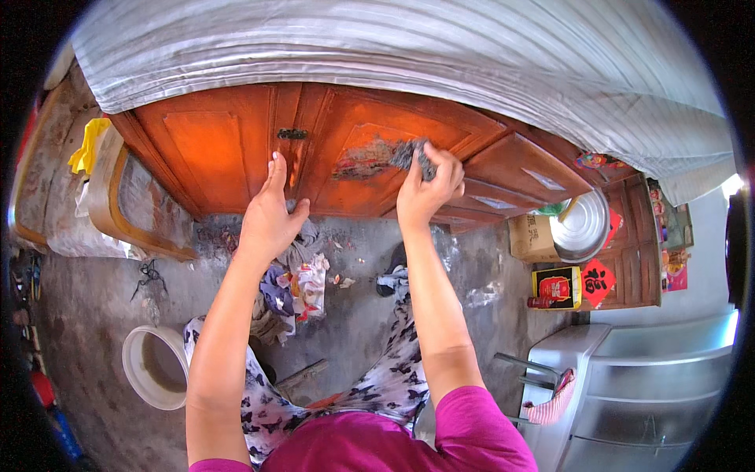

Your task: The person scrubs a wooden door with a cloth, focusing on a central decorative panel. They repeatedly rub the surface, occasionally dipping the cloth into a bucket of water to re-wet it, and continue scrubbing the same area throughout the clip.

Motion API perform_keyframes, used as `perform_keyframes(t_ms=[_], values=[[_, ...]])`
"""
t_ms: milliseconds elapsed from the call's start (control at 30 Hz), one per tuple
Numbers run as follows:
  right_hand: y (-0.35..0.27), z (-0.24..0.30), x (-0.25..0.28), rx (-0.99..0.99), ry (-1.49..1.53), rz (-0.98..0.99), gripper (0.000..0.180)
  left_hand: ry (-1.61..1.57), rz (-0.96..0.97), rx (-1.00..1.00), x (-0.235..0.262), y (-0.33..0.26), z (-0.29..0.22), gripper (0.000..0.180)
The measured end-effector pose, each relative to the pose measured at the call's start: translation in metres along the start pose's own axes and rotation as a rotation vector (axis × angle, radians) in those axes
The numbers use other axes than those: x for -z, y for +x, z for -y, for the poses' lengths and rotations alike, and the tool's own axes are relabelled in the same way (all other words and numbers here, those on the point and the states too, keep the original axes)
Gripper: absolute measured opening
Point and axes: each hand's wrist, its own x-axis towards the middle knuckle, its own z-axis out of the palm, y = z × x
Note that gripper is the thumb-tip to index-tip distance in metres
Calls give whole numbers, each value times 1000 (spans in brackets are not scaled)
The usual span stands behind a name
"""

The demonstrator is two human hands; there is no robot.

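In front of me stands a red-brown wooden cabinet [203, 149] with panelled doors and a dark metal latch [293, 134]. My right hand [429, 185] is closed round a wad of dark grey steel wool [408, 154], which touches a door panel. Left of the wad, a patch of worn, greyish finish [366, 160] marks that panel. My left hand [271, 216] lies with fingers stretched out against the cabinet front, just below the latch. It holds nothing.
A grey-white cloth [377, 47] drapes over the cabinet top. Crumpled rags [287, 291] lie on the floor between my legs, near a wooden stick [303, 375]. A white bucket [155, 367] stands at left; a cardboard box [532, 239] and metal basin [582, 226] sit at right.
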Motion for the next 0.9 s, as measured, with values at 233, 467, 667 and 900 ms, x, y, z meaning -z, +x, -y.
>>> perform_keyframes(t_ms=[233, 467, 667, 900], values=[[-45, -23, 2, -118, -61, 170, 22, 1, -12, -38, -3, 2, -2, 93], [-22, -26, -11, -24, 35, -53, 27, 16, -30, -46, -8, 0, -3, 93], [-11, -1, 2, -25, 36, 19, 28, 21, -20, -8, 0, -1, 1, 93], [-42, -20, -7, -102, 16, 38, 24, 10, -22, -72, -5, 1, 2, 94]])
